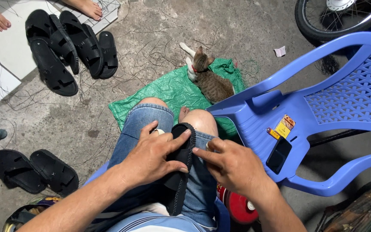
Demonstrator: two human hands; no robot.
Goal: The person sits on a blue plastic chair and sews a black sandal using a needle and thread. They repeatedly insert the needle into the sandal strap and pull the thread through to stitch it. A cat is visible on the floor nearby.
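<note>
Head view: both hands [151, 157] [232, 165] on black sandal [181, 163].

blue plastic chair [323, 111] crowding the right, cat [211, 81] (on green sheet [168, 92]) ahead, bare concrete floor [86, 129] left

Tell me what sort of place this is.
Probably an informal home sandal workshop on a bare concrete floor: finished black sandals lie about amid loose threads, and both hands, left and right, work a black sandal strap.
</note>
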